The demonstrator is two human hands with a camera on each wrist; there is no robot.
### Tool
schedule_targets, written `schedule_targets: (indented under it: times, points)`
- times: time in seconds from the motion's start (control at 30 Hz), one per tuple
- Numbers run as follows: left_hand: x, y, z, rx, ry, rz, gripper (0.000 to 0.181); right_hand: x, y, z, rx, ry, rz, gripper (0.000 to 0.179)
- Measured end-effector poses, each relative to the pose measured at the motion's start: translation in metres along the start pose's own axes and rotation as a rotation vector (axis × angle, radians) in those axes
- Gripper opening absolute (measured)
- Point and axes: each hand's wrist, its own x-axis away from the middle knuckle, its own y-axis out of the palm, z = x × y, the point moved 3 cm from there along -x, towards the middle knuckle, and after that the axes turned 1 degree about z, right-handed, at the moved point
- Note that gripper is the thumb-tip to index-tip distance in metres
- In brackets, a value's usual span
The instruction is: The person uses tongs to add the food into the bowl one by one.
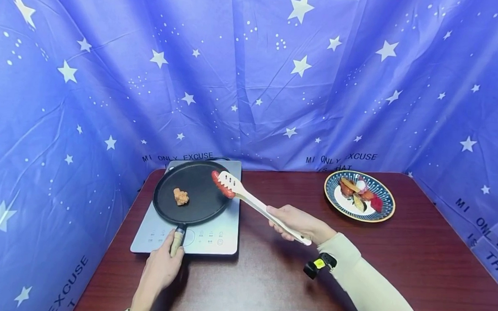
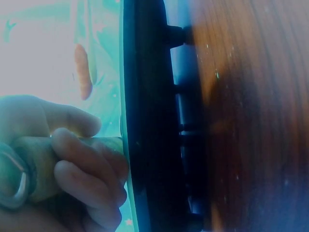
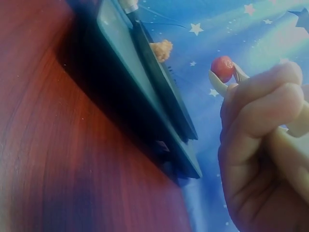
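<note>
My left hand (image 1: 160, 266) grips the wooden-coloured handle (image 1: 177, 243) of a flat black frying pan (image 1: 201, 190); the left wrist view shows the fingers curled round that handle (image 2: 36, 169). A pair of cream tongs (image 1: 257, 203) is in my right hand (image 1: 298, 222), fingers wrapped about its arms. Between the tongs' toothed tips is a red sausage (image 1: 223, 184), held over the pan's right edge; its round end (image 3: 222, 68) shows in the right wrist view. One brown piece of fried food (image 1: 181, 196), perhaps chicken, lies left of the pan's middle.
Under the pan stands a silver induction cooker (image 1: 225, 228) on the dark red wooden table (image 1: 269, 272). At the back right sits a blue-patterned plate (image 1: 334, 206) with several pieces of food on it. A blue star-printed curtain (image 1: 252, 81) hangs close behind and at both sides.
</note>
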Motion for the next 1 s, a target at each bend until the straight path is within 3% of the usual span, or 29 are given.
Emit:
schedule_targets:
  times: [0.47,0.77,1.0]
  points:
    - [-0.002,-0.001,0.000,-0.001,-0.018,-0.015,0.061,-0.023,0.022,-0.003,0.072,0.036,0.001,0.050]
    - [-0.001,0.001,-0.001,0.000,-0.014,-0.008,0.061,-0.029,0.035,-0.007,0.150,0.001,0.030,0.048]
    - [-0.001,0.000,0.000,-0.003,0.004,0.003,0.060,-0.030,0.040,-0.008,0.367,-0.044,0.132,0.054]
